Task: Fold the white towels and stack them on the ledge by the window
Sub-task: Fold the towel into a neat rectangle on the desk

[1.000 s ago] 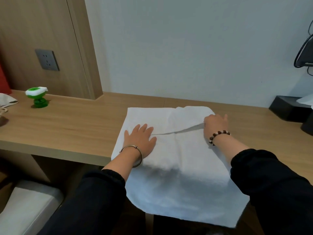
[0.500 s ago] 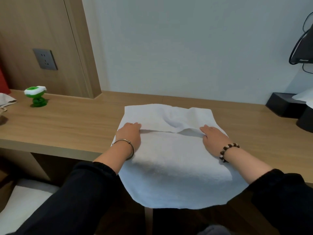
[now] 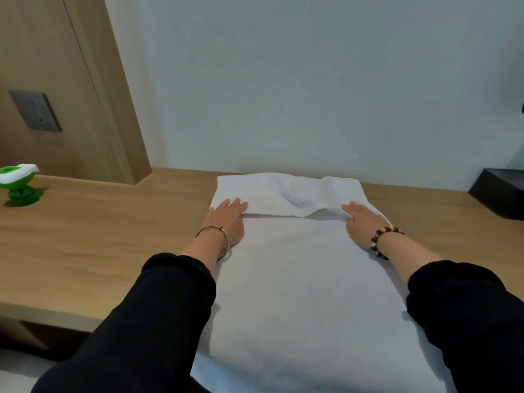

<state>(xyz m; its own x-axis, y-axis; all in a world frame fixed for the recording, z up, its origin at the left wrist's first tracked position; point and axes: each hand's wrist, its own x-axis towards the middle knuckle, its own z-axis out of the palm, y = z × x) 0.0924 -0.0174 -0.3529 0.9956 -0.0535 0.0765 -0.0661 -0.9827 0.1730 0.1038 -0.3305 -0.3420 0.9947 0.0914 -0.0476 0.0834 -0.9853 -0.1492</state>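
Head view: white towel (image 3: 297,279) spread on wooden desk (image 3: 99,236), flap folded over at 12 o'clock end. Left hand (image 3: 226,219) laid flat at towel's 10 o'clock, right hand (image 3: 363,222) at 2 o'clock (fingers straight, nothing gripped). Green toy (image 3: 18,185) seen at 9 o'clock.

The towel (image 3: 297,279) is white cloth, matt, with a fine soft nap and a few shallow creases at the folded far end. The desk (image 3: 99,236) is light wood or wood laminate, smooth, with a faint grain and a low sheen. The panel (image 3: 42,52) has the same pale wood look. The wall (image 3: 312,80) is plain, matt and pale. The socket (image 3: 35,110) is grey, matt, probably plastic. The toy (image 3: 18,184) is glossy green and white plastic. The bangle (image 3: 211,227) is thin bright metal. The beads (image 3: 377,236) are polished, dark and pale. The sleeves (image 3: 141,321) are black matt cloth. The box (image 3: 499,194) is black and matt.
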